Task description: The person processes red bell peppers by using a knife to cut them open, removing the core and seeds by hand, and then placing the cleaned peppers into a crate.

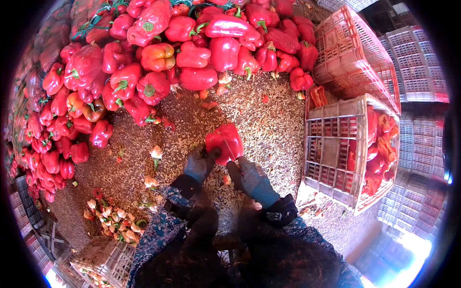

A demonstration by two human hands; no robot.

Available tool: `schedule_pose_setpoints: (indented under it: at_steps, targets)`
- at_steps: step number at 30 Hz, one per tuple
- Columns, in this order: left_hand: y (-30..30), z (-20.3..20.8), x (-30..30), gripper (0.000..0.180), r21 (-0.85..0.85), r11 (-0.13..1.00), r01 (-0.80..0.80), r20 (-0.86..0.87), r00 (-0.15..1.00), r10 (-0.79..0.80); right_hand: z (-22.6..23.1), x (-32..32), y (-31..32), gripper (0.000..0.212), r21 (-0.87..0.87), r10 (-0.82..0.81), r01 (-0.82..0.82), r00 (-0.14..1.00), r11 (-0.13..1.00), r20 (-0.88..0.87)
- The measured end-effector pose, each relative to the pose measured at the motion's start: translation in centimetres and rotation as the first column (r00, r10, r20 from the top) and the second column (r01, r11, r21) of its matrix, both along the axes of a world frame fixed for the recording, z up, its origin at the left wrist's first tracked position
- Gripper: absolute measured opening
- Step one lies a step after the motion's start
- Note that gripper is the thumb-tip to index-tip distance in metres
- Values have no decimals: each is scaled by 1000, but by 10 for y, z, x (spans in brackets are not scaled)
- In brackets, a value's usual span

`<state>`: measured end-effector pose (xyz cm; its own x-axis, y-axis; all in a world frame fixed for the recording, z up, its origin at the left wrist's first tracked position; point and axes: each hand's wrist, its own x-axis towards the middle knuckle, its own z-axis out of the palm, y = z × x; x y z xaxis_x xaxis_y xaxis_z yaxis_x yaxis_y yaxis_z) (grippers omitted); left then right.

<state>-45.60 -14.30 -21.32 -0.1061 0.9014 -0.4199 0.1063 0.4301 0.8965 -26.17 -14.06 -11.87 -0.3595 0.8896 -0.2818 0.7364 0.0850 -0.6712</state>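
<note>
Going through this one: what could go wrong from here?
The thin knife in the right hand lies against the red pepper that the left hand holds, so a slip might nick those gloved fingers. Ahead, the heap of peppers looks loosely piled, so one could perhaps roll down toward the hands.

Pepper (221, 142) in your hands: smooth, glossy skin. Heaped peppers (224, 54) ahead of you, same shine. Your knife blade (229, 150) looks metal. Your gloves (255, 182): matt cloth. Crate (329, 151) at your right: scuffed, matt plastic. Floor (281, 144): rough, grainy with seeds.
</note>
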Motion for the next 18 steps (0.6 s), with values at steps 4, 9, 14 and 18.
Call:
schedule_pose_setpoints:
  at_steps: [4,9,14,18]
  targets:
    - [17,36,9,31,-102,984,149,-28,988,-152,-69,29,-34,16,-22,-33,33,999,999,35]
    - [6,13,10,33,-101,995,-4,67,998,11,-59,21,-51,18,386,20,-162,937,908,348]
    - [18,42,9,35,-86,991,101,-6,995,-102,-7,22,-37,23,-62,-113,124,980,990,161]
    - [16,16,10,37,11,1000,15,125,992,-17,-53,29,-38,28,-320,-242,261,965,911,99]
